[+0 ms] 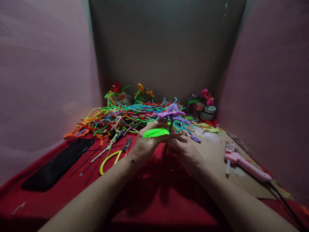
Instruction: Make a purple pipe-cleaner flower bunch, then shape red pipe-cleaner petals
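My left hand [145,143] is closed around a bright green pipe-cleaner leaf [155,132], pinching it against a dark stem [165,149]. My right hand [184,148] grips the same stem just right of it, fingers curled. The stem carries a purple pipe-cleaner flower [172,113] that stands above both hands. The two hands touch each other at the stem.
A heap of coloured pipe cleaners [116,119] lies behind the hands. Yellow-handled pliers [116,155], thin wires and a black phone [56,164] lie at the left on red cloth. A pink glue gun [243,164] rests on a board at right. Finished flowers [205,100] stand at the back.
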Motion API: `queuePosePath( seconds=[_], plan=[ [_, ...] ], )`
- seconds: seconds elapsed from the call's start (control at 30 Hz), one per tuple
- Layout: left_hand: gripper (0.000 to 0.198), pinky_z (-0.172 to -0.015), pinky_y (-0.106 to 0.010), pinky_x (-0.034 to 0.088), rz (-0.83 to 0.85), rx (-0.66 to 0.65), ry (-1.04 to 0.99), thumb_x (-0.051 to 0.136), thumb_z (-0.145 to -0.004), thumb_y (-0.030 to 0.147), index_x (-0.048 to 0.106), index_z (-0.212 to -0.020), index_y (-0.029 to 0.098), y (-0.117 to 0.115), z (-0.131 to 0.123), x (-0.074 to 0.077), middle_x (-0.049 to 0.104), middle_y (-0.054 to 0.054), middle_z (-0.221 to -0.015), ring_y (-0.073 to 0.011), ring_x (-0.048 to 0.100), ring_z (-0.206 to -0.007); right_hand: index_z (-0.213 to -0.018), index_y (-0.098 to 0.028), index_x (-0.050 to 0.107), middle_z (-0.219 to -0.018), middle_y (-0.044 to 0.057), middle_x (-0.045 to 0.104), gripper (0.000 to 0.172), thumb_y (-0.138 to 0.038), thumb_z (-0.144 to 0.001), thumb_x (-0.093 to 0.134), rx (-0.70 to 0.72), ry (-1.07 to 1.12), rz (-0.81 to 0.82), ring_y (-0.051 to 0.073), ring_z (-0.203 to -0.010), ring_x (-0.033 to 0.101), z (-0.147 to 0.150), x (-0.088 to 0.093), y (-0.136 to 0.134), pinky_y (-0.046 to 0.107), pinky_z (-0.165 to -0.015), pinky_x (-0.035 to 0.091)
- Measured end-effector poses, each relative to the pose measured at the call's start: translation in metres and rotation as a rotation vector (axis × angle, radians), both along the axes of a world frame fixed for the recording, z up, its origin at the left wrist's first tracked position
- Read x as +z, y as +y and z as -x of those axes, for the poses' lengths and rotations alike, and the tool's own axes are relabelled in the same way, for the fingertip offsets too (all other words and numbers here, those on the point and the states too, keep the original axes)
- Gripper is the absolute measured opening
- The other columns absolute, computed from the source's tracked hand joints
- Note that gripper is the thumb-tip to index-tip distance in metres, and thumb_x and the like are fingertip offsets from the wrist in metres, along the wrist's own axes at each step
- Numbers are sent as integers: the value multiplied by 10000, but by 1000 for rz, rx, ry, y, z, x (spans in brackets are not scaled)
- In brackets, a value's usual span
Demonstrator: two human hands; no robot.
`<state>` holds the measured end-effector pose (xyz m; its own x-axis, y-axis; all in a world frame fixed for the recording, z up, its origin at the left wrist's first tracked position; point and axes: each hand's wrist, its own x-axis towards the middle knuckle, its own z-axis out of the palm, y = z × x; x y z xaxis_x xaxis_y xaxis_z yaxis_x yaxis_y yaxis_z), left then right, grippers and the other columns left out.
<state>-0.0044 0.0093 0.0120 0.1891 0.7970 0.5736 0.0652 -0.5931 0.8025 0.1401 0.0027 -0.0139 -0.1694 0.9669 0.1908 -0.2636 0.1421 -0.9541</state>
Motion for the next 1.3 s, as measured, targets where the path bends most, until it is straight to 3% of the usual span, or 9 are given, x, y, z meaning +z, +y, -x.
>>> queuePosePath(
  seconds=[0.23,0.37,0.5,0.63,0.73,0.83,0.93,1.1,1.3],
  plan=[
    [129,-784,-275,418,-318,154,233,531,-794,189,652,-751,184,2,2,-10,612,-68,-859,-170,561,-818,-622,-178,689,-569,-24,576,59,-233,-602,697,-9,27,48,97,-565,424,6,6,-6,250,-579,354],
    [158,-744,-287,415,-469,301,374,493,-812,213,646,-777,190,-1,1,-16,606,-73,-796,-187,556,-799,-667,-182,696,-598,-18,593,126,-254,-571,732,4,177,104,97,-566,448,11,0,-8,246,-576,371],
    [148,-733,-284,430,-451,227,398,504,-803,218,646,-834,191,-3,2,-13,608,-80,-836,-185,571,-806,-646,-168,679,-603,-10,592,140,-253,-558,746,-7,217,143,104,-582,480,12,-9,-4,241,-558,380],
    [145,-808,-286,433,-316,228,263,518,-788,201,638,-868,195,1,-1,-11,637,-65,-900,-176,581,-865,-661,-165,669,-590,-18,568,122,-261,-606,720,-49,207,119,93,-553,460,8,-12,3,219,-495,351],
    [155,-783,-294,446,-33,214,159,568,-764,273,636,-861,174,6,-6,-15,658,-56,-859,-176,596,-808,-726,-173,673,-647,-14,583,150,-270,-619,714,-77,239,132,89,-555,458,4,-10,6,201,-449,320],
    [254,-694,-278,456,215,61,58,647,-693,334,598,-865,154,9,-13,-22,649,-42,-808,-168,590,-738,-731,-165,665,-668,-14,583,159,-243,-603,720,-97,286,135,83,-557,455,4,-6,6,199,-462,329],
    [232,-603,-233,426,344,-39,-2,648,-682,303,582,-851,159,6,-19,-24,626,-3,-742,-129,550,-647,-668,-157,638,-618,-22,549,113,-228,-614,709,-138,292,79,87,-560,447,6,-5,5,214,-511,359],
    [124,-469,-211,325,408,7,91,523,-756,239,586,-687,157,-4,-26,-19,526,37,-524,-93,421,-465,-521,-163,563,-603,-13,539,186,-225,-638,693,-223,205,-81,111,-598,462,7,-12,8,256,-605,399],
    [168,-448,-205,293,411,26,30,516,-726,207,521,-563,166,-4,-29,-18,448,53,-463,-79,369,-435,-590,-168,610,-574,-9,548,158,-290,-655,688,-188,132,-115,121,-569,464,7,-10,9,271,-584,400]
  ],
)
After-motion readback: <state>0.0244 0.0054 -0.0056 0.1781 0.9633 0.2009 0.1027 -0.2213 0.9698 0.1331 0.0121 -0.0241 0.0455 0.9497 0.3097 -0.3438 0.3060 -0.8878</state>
